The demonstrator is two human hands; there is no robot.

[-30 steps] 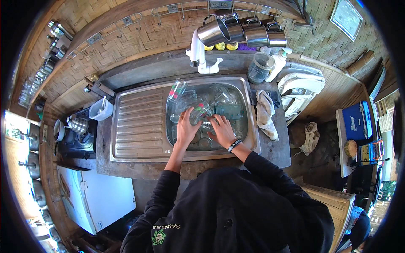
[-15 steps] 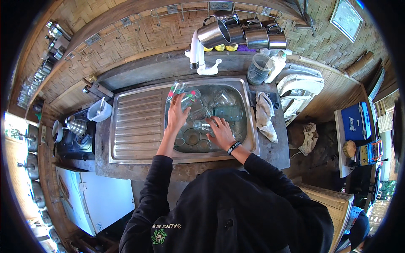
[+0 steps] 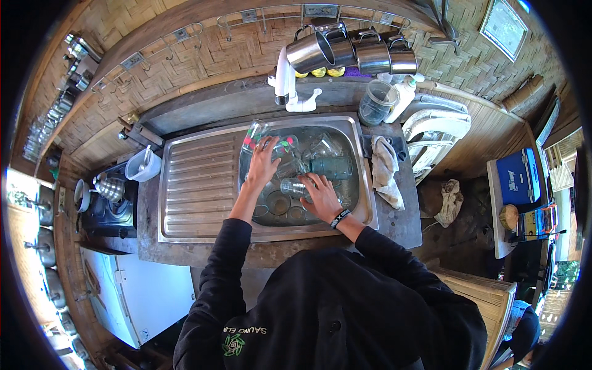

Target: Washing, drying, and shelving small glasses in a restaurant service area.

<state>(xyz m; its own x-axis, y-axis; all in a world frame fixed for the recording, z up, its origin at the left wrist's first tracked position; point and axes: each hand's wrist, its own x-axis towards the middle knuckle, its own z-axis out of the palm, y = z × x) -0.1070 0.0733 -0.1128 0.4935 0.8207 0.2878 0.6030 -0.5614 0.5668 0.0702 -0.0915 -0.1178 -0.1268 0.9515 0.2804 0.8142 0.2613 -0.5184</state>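
Note:
Both hands are down in a steel sink basin [image 3: 370,213] holding water and several glasses. Toward its upper left, my left hand [image 3: 262,165] curls its fingers and thumb around a clear drinking glass [image 3: 287,143] with pink and green marks. A similar glass [image 3: 254,131] leans at the basin's left rim, just beyond those fingertips. Lower down, my right hand [image 3: 322,198] has its fingers closed over a small clear tumbler [image 3: 290,185] lying on its side. A bluish-green glass [image 3: 332,166] lies just beyond the right hand. Round glass rims [image 3: 278,202] show between the hands.
A ribbed drainboard [image 3: 200,182] adjoins the basin on the left. Behind it rises a white faucet [image 3: 296,98], with steel mugs [image 3: 311,52] hanging above. A pale cloth [image 3: 385,169] and a clear plastic container [image 3: 377,102] stand on the right. A white tub [image 3: 143,165] sits left.
My left hand has shifted slightly up over the marked glasses. My right hand and the small tumbler have moved a little left. The view has shifted slightly.

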